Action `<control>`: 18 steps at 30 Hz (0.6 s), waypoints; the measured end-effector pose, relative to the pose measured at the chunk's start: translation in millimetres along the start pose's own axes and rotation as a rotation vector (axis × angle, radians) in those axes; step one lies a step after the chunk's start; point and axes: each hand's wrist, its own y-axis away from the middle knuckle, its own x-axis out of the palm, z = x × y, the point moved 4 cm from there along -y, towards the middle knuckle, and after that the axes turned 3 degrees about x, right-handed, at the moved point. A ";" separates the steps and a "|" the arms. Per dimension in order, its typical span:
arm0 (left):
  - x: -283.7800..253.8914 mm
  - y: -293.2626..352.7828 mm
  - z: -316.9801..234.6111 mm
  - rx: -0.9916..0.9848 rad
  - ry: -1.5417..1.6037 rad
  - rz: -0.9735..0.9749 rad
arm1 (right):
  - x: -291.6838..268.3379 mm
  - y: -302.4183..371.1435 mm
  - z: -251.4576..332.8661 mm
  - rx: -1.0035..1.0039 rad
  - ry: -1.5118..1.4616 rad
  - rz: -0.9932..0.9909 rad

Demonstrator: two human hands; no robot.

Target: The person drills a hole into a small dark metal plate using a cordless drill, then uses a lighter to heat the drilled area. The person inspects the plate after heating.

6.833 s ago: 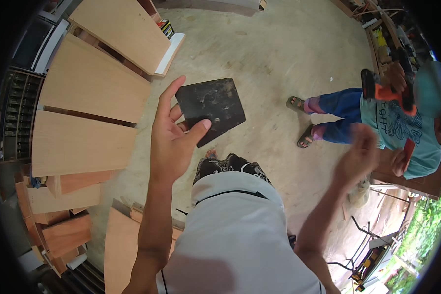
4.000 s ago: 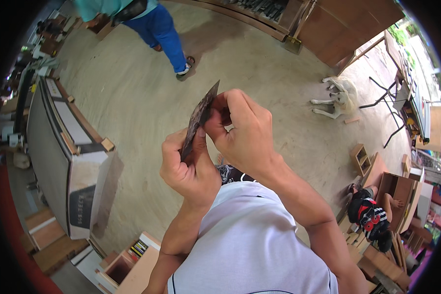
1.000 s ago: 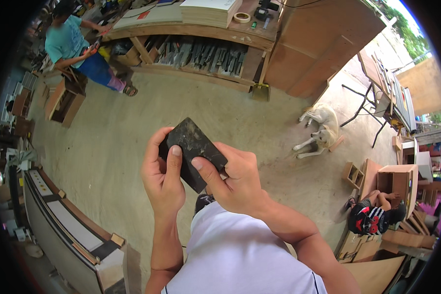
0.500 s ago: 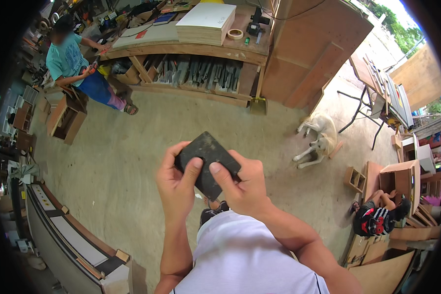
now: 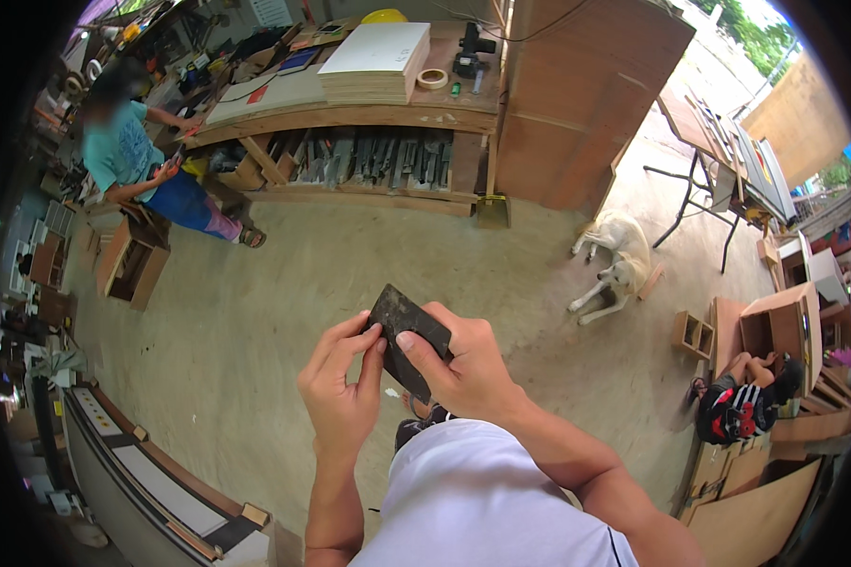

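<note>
In front of my body I hold a flat, black rectangular block (image 5: 397, 310) with dusty, scuffed patches on its face. My right hand (image 5: 473, 364) is closed round its right side, the thumb lying across the face and the fingers behind. At the left edge, my left hand (image 5: 342, 387) pinches with thumb and fingertips close together. The block is tilted, one corner pointing away from me. Its underside is hidden, so I cannot tell what exactly it is.
A workbench (image 5: 350, 115) with stacked white boards (image 5: 373, 61) stands ahead. One person (image 5: 128, 156) works at its left end; another (image 5: 742, 402) crouches by wooden cabinets at right. A dog (image 5: 619, 260) lies on the concrete floor. A long panelled unit (image 5: 132, 472) is at lower left.
The block has turned and tilted, and sits slightly lower and to the right. My left hand has shifted from a broad grip with the thumb on its face to a fingertip pinch at its edge.
</note>
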 end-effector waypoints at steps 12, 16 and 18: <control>33.2 -3.4 -20.7 0.104 -0.188 0.284 | -28.9 7.7 -9.4 -0.032 0.050 0.018; 32.8 -5.1 -22.8 0.128 -0.234 0.302 | -26.7 3.5 -8.5 -0.114 0.047 0.048; 30.0 -4.7 -22.0 0.131 -0.252 0.293 | -23.4 0.3 -7.5 -0.145 0.045 0.059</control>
